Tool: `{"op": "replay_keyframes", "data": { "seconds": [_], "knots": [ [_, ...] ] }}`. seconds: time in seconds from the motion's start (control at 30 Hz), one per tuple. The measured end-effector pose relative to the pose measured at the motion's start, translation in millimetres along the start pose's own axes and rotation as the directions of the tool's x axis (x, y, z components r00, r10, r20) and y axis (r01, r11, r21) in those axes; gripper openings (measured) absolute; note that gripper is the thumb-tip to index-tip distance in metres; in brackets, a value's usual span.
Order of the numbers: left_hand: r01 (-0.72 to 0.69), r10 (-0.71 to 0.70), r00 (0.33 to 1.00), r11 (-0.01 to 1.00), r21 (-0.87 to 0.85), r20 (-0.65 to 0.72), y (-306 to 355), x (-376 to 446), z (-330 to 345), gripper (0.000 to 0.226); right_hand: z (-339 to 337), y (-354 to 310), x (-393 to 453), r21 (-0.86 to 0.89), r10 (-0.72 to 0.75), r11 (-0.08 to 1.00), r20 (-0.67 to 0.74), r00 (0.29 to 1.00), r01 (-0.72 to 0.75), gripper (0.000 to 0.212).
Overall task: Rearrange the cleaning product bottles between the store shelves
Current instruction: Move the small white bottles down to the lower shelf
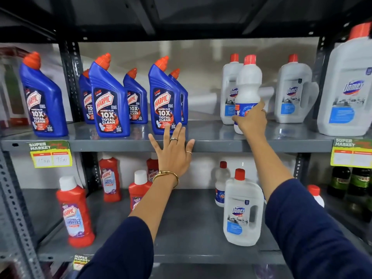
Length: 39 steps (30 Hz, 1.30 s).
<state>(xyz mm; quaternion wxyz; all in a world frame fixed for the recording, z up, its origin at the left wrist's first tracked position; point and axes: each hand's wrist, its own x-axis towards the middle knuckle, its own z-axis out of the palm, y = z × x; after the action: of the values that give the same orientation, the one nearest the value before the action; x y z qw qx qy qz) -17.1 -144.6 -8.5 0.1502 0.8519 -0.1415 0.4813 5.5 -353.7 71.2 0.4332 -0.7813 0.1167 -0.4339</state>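
My right hand [251, 119] grips the lower body of a slim white bottle with a red cap [248, 85], which stands upright on the upper grey shelf [211, 142] between white Domex jugs [292, 93]. My left hand [173, 152] is open, fingers spread, resting on the front lip of that shelf just before a blue Harpic bottle [164, 97]. Several more blue Harpic bottles [108, 99] line the shelf's left half. On the lower shelf [181, 228] stand red Harpic bottles [75, 212] at left and a white Domex jug [242, 210] at right.
A large Domex jug [346, 83] sits at the far right of the upper shelf. Dark green bottles [350, 182] stand low on the right. Yellow price tags [50, 155] hang from the shelf edge. A perforated metal upright [70, 77] splits the shelving at left.
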Motion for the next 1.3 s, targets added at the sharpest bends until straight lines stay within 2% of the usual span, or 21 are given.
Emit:
{"op": "replay_keyframes", "data": {
  "seconds": [0.17, 0.3, 0.5, 0.6, 0.8, 1.1, 1.3],
  "knots": [
    [0.023, -0.023, 0.998, 1.000, 0.007, 0.050, 1, 0, -2, 0.051, -9, -7, -17, -0.053, -0.045, 0.998, -0.054, 0.998, 0.042, 0.078],
    [0.035, -0.036, 0.996, 0.999, 0.013, 0.077, 4, -1, -6, 0.050, -21, -19, -37, -0.115, -0.048, 0.993, -0.068, 0.997, 0.040, 0.076],
    [0.002, -0.003, 0.994, 1.000, 0.005, 0.106, 0, -3, -10, 0.049, -50, -30, -77, -0.023, -0.089, 0.996, -0.106, 0.990, 0.087, 0.073],
    [-0.044, 0.043, 0.993, 0.999, 0.004, 0.108, -7, -5, -14, 0.047, -61, -24, -109, 0.053, -0.050, 0.997, -0.108, 0.993, 0.056, 0.067],
    [-0.080, 0.081, 0.994, 0.997, -0.016, 0.073, -16, -10, -18, 0.043, -38, 44, -187, 0.200, 0.074, 0.978, -0.037, 0.997, -0.065, 0.062],
    [-0.096, 0.097, 0.995, 0.995, -0.036, 0.028, -22, -10, -12, 0.039, 42, 128, -248, 0.107, 0.185, 0.973, 0.184, 0.965, -0.207, 0.071],
    [-0.105, 0.105, 0.994, 0.994, -0.009, -0.021, -23, -11, -5, 0.052, 83, 164, -260, 0.036, 0.267, 0.957, 0.289, 0.920, -0.289, 0.072]
  ]
}}
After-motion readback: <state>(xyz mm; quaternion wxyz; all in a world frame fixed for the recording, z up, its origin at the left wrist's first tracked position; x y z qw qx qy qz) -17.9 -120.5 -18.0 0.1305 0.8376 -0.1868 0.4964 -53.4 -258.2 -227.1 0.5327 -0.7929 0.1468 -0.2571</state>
